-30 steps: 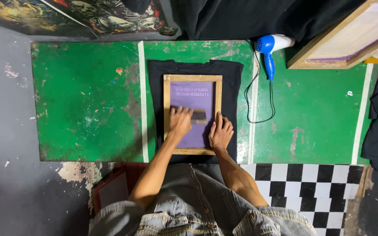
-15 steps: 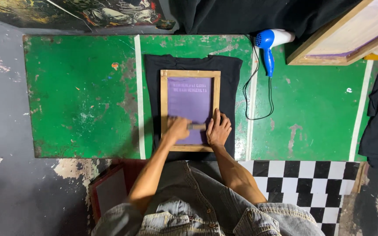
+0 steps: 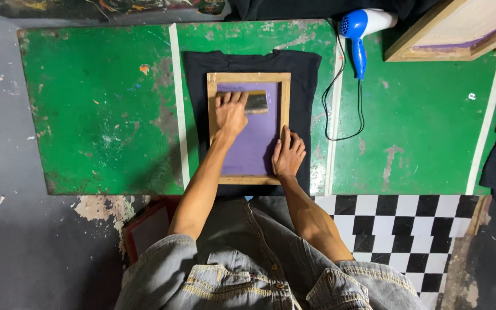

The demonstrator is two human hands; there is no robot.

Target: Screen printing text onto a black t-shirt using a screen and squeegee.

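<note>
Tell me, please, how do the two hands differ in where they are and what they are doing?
The left hand is at the top of the screen frame, gripping the squeegee; the right hand lies flat on the frame's lower right corner, holding nothing. The left arm is stretched, the right bent. Both are on the frame.

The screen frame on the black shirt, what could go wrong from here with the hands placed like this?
The frame may shift: only the right hand pins it, at the lower right corner, while the left hand presses the squeegee at the far end. A slip could smear the print on the black shirt. The squeegee looks narrower than the purple mesh, so one pass might leave uneven coverage.
</note>
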